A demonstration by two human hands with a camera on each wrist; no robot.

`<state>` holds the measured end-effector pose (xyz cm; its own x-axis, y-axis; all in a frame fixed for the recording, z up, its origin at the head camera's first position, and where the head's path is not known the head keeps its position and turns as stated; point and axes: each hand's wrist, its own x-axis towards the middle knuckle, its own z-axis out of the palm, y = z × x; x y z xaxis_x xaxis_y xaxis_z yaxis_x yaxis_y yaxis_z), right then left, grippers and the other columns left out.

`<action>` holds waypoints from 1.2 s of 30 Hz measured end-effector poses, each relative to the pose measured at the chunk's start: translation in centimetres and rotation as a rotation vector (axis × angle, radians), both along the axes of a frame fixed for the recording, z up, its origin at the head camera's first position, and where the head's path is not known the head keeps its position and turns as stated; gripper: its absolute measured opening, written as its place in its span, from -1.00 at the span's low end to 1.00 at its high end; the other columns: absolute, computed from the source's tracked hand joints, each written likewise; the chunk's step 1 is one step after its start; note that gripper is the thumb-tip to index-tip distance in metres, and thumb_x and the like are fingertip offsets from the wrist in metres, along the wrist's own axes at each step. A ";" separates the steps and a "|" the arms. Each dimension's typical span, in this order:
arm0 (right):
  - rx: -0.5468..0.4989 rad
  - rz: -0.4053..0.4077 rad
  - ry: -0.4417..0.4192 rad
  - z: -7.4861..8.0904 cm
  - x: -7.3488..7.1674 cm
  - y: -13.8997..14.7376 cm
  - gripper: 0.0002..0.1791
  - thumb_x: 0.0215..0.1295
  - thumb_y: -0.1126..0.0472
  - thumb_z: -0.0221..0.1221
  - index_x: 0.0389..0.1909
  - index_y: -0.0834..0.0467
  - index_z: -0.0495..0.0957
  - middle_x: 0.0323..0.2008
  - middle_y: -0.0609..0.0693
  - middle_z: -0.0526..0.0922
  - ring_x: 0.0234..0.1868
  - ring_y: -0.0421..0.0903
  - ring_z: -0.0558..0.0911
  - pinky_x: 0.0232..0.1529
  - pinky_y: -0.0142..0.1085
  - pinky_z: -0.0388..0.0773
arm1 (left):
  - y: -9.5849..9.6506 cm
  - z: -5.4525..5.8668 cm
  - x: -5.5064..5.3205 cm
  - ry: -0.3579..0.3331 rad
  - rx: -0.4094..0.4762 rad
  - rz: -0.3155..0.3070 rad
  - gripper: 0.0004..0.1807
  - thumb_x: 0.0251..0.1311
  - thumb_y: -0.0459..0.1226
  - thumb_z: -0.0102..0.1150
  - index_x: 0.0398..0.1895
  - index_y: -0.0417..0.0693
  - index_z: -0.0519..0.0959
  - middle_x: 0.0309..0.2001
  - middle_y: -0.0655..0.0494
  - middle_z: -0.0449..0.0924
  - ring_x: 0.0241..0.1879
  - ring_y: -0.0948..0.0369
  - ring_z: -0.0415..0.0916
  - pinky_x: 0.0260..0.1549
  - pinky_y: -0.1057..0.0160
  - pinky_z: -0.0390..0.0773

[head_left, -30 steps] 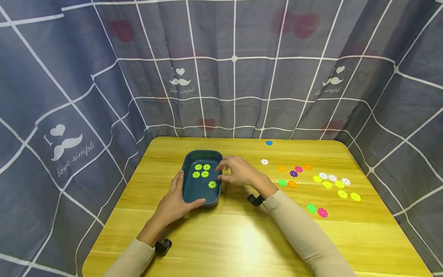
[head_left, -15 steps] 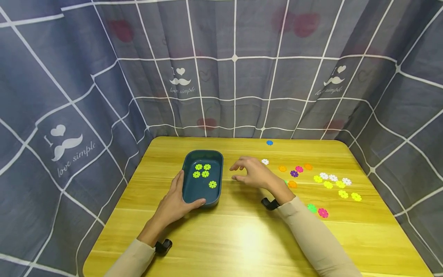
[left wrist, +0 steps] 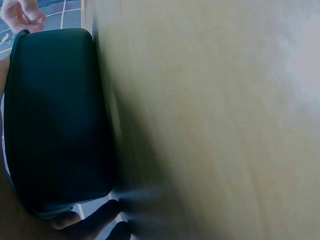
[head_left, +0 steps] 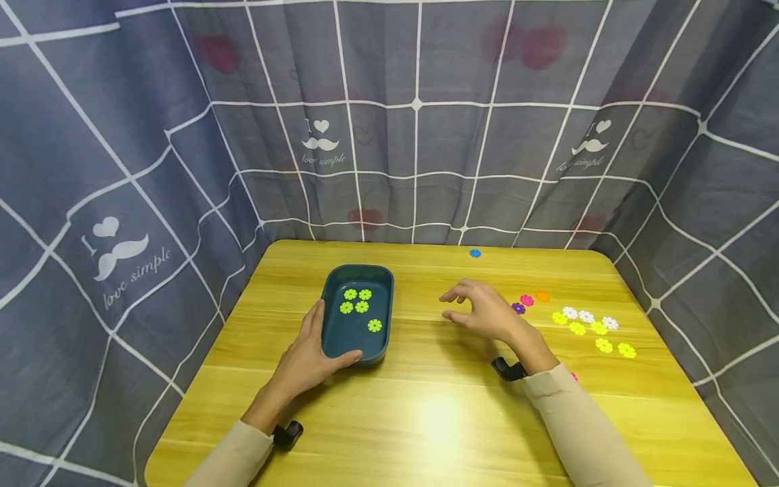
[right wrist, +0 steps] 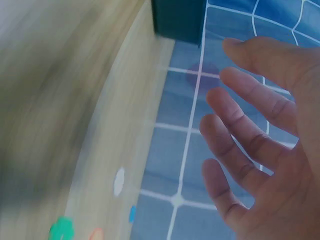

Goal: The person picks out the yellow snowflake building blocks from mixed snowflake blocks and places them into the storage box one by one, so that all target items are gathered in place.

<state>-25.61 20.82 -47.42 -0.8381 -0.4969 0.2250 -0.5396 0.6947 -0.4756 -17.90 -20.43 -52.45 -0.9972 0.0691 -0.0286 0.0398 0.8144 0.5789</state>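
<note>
My left hand (head_left: pixel 304 362) holds a dark teal plastic tub (head_left: pixel 356 341), thumb over its near rim and fingers along its left wall. Inside the tub lie several yellow-green flower-shaped discs (head_left: pixel 362 307), most grouped toward the far end, with one apart (head_left: pixel 374 325). In the left wrist view the side of the tub (left wrist: pixel 60 115) fills the left part. My right hand (head_left: pixel 487 312) hovers over the table right of the tub, fingers loosely bent and nothing between them. The right wrist view shows the right hand's (right wrist: pixel 260 125) fingers spread apart and a corner of the tub (right wrist: pixel 179 20).
On the right of the wooden table (head_left: pixel 414 419) lie several flower discs: white (head_left: pixel 586 316), yellow (head_left: pixel 604 345), pink (head_left: pixel 527 300), purple (head_left: pixel 518 308) and orange (head_left: pixel 542 296). A blue disc (head_left: pixel 475 253) sits near the back edge. Grey checked curtains (head_left: pixel 377 149) surround the table.
My right hand has moved away from the tub's right rim toward the right, now covering some of the loose discs. The left hand and the tub stay in place.
</note>
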 end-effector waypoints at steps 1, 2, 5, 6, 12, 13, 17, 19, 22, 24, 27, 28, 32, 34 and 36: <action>0.001 -0.014 -0.004 -0.1 0.2 0.4 -0.71 0.51 0.11 0.58 0.16 0.02 0.89 0.13 0.01 0.89 0.10 0.13 0.82 0.16 0.10 0.78 | 0.0 0.0 0.0 0.002 0.000 0.001 0.67 0.15 0.64 0.48 1.01 0.17 -0.34 0.98 -0.04 -0.23 0.72 -0.39 0.41 0.50 -0.57 0.55; 0.003 -0.028 -0.009 -0.2 0.3 0.9 -0.72 0.51 0.10 0.58 0.17 0.01 0.89 0.14 0.00 0.89 0.11 0.13 0.82 0.17 0.10 0.78 | 0.0 0.0 0.0 0.004 0.001 0.001 0.68 0.14 0.64 0.48 1.01 0.17 -0.34 0.98 -0.04 -0.23 0.71 -0.39 0.42 0.49 -0.57 0.56; 0.006 -0.059 -0.012 -0.4 0.8 2.2 -0.72 0.53 0.10 0.57 0.17 0.00 0.89 0.16 0.00 0.89 0.13 0.13 0.82 0.19 0.15 0.78 | 0.0 0.1 0.1 0.005 0.004 0.001 0.68 0.14 0.64 0.48 1.01 0.16 -0.33 0.98 -0.05 -0.23 0.71 -0.38 0.42 0.50 -0.57 0.56; 0.006 -0.068 -0.010 -0.5 0.9 2.7 -0.73 0.53 0.10 0.57 0.17 0.00 0.89 0.17 0.00 0.89 0.12 0.12 0.82 0.19 0.17 0.78 | 0.0 0.1 0.1 0.004 0.005 0.000 0.68 0.14 0.64 0.47 1.01 0.15 -0.33 0.98 -0.04 -0.23 0.72 -0.38 0.41 0.50 -0.57 0.55; -0.006 -0.096 -0.001 -0.9 1.9 5.1 -0.74 0.55 0.11 0.56 0.17 0.01 0.89 0.15 0.04 0.91 0.10 0.09 0.81 0.16 0.24 0.79 | 0.0 0.1 0.2 -0.005 0.005 0.006 0.68 0.14 0.64 0.47 1.01 0.16 -0.33 0.98 -0.03 -0.24 0.72 -0.38 0.40 0.51 -0.58 0.54; -0.006 -0.104 0.003 -1.0 2.0 5.4 -0.73 0.54 0.11 0.57 0.18 0.01 0.89 0.15 0.04 0.91 0.09 0.10 0.81 0.15 0.24 0.79 | 0.0 0.1 0.2 -0.005 0.005 0.006 0.67 0.15 0.64 0.47 1.01 0.16 -0.33 0.98 -0.03 -0.24 0.72 -0.38 0.40 0.51 -0.59 0.54; 0.003 -0.138 0.010 -1.1 2.6 6.9 -0.71 0.54 0.10 0.58 0.19 0.03 0.88 0.15 0.04 0.90 0.09 0.11 0.81 0.10 0.18 0.78 | 0.1 0.2 0.1 -0.008 0.006 0.003 0.67 0.14 0.64 0.47 1.01 0.17 -0.33 0.98 -0.03 -0.24 0.71 -0.38 0.41 0.51 -0.60 0.53; 0.008 -0.150 0.004 -1.2 2.8 7.7 -0.69 0.54 0.11 0.58 0.20 0.07 0.87 0.16 0.07 0.90 0.09 0.13 0.81 0.11 0.18 0.79 | 0.1 0.2 0.1 -0.012 0.005 0.001 0.68 0.14 0.65 0.47 1.01 0.18 -0.34 0.98 -0.03 -0.25 0.71 -0.38 0.41 0.51 -0.60 0.53; 0.014 -0.168 0.000 -1.2 3.1 8.7 -0.66 0.53 0.12 0.58 0.23 0.12 0.86 0.16 0.10 0.88 0.09 0.14 0.80 0.10 0.18 0.78 | 0.1 0.2 0.0 -0.011 0.001 0.003 0.68 0.13 0.66 0.46 1.01 0.18 -0.34 0.98 -0.03 -0.24 0.70 -0.39 0.43 0.50 -0.59 0.54; 0.016 -0.186 0.005 -1.3 3.3 9.4 -0.65 0.52 0.11 0.59 0.23 0.11 0.86 0.16 0.09 0.88 0.08 0.13 0.79 0.06 0.11 0.76 | 0.0 0.2 0.0 -0.008 -0.001 0.004 0.68 0.13 0.66 0.46 1.01 0.19 -0.34 0.98 -0.04 -0.25 0.70 -0.39 0.43 0.50 -0.59 0.54; 0.014 -0.206 0.012 -1.4 3.6 10.4 -0.64 0.51 0.11 0.60 0.22 0.10 0.87 0.14 0.10 0.88 0.07 0.14 0.78 0.02 0.06 0.72 | 0.0 0.2 0.0 -0.009 -0.002 0.006 0.67 0.15 0.63 0.48 1.01 0.19 -0.35 0.98 -0.04 -0.25 0.70 -0.38 0.43 0.50 -0.59 0.55; 0.013 -0.213 0.014 -1.5 3.7 10.7 -0.65 0.50 0.10 0.60 0.22 0.09 0.87 0.14 0.10 0.88 0.07 0.14 0.79 0.01 0.04 0.73 | 0.0 0.2 0.0 -0.011 -0.001 0.007 0.67 0.15 0.63 0.48 1.01 0.19 -0.35 0.98 -0.04 -0.25 0.71 -0.38 0.42 0.51 -0.59 0.55; 0.018 -0.243 -0.002 -1.8 4.2 12.4 -0.63 0.49 0.12 0.61 0.23 0.08 0.87 0.15 0.11 0.87 0.08 0.17 0.80 -0.02 0.00 0.74 | 0.1 0.2 0.1 -0.015 0.001 0.007 0.68 0.14 0.64 0.48 1.01 0.18 -0.35 0.98 -0.04 -0.25 0.71 -0.38 0.42 0.51 -0.60 0.54; 0.028 -0.264 -0.006 -1.9 4.4 13.2 -0.63 0.50 0.12 0.60 0.24 0.09 0.87 0.16 0.11 0.87 0.06 0.16 0.81 -0.05 -0.04 0.71 | 0.1 0.2 0.1 -0.016 0.001 0.007 0.68 0.13 0.65 0.47 1.01 0.18 -0.34 0.98 -0.04 -0.25 0.70 -0.39 0.42 0.51 -0.60 0.53; 0.037 -0.281 -0.010 -2.0 4.6 14.0 -0.61 0.51 0.11 0.59 0.26 0.11 0.86 0.16 0.14 0.86 0.05 0.16 0.79 -0.06 -0.06 0.67 | 0.1 0.2 0.1 -0.015 0.002 0.006 0.69 0.12 0.66 0.46 1.01 0.18 -0.34 0.98 -0.04 -0.24 0.71 -0.39 0.42 0.51 -0.61 0.53</action>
<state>-21.00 34.81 -49.38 -0.9461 -0.2528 0.2023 -0.3192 0.8334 -0.4512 -17.76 -20.34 -52.23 -0.9971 0.0629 -0.0434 0.0261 0.8136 0.5808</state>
